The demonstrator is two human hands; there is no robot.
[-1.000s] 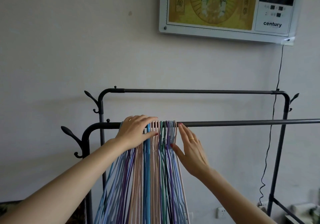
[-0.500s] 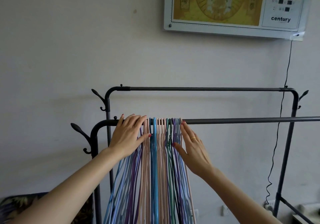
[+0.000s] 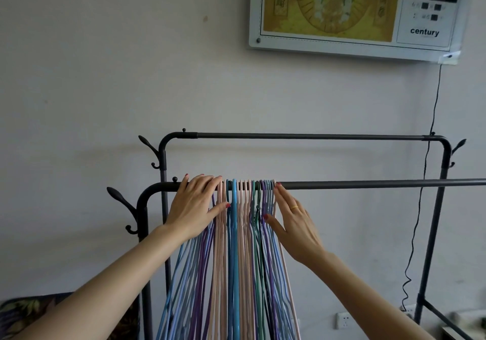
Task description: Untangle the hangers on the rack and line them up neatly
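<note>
Two bare forearms reach up from the lower edge toward a packed bunch of thin hangers (image 3: 238, 247) in pastel pink, blue, purple and green, hooked side by side on the front rail (image 3: 368, 184) of a dark metal garment rack (image 3: 444, 171). The left hand (image 3: 196, 205) lies flat against the left flank of the bunch, fingers spread over the rail and the hooks, thumb resting across the pink hangers; its grip is released, nothing clasped. The right hand (image 3: 292, 224) presses its open palm and straight fingers against the right flank just below the rail, a gold ring (image 3: 295, 207) on one finger; this grip is also released. The hooks sit close together between the two hands, though whether any lower bars still cross is hard to make out. Behind stands the rack's higher rear rail (image 3: 310, 136). On the wall hangs a framed yellow calendar panel (image 3: 352, 11) marked "century", with a black cord (image 3: 431, 134) trailing down to a wall socket (image 3: 343, 320).
</note>
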